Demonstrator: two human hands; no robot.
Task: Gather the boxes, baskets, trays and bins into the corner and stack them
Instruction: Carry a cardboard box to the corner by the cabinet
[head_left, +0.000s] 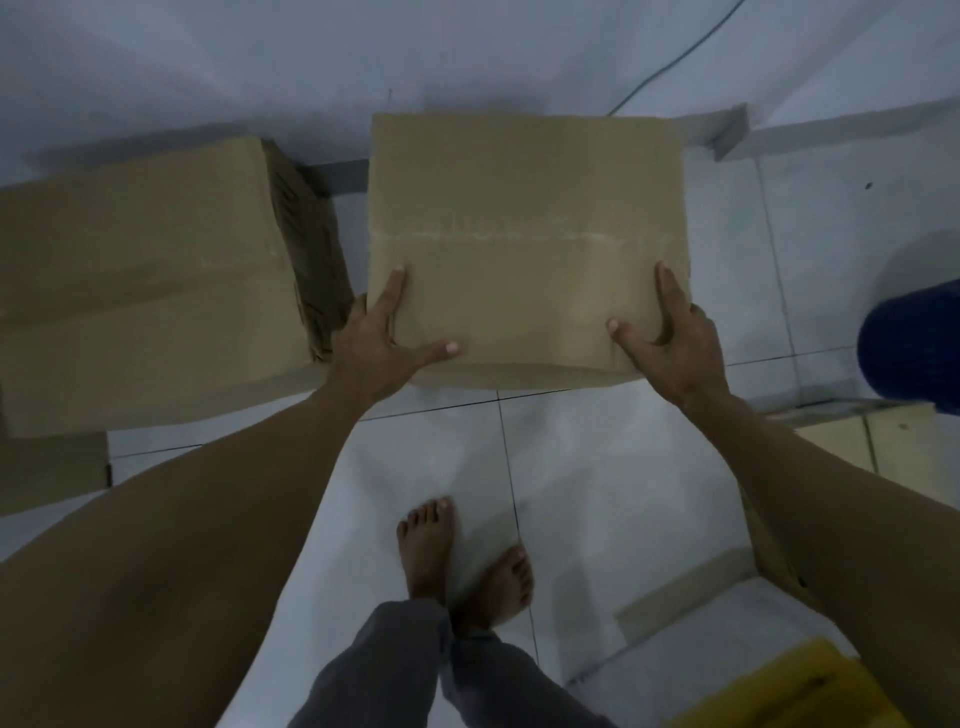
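Cardboard box (524, 244) close to the wall (260, 62), just beside a larger box (145, 291) on the left; impossible to tell whether resting on the tiled floor (571, 467) or lifted clear. Gripped at both near corners: left hand (374, 338) and right hand (675, 343) each spread wide, forefinger and thumb flat on top, remaining fingers hidden down the sides. Likely to tip away or slip, with no support visible under the far edge. Could scrape the neighbouring box, or drop near the bare feet (457, 561).
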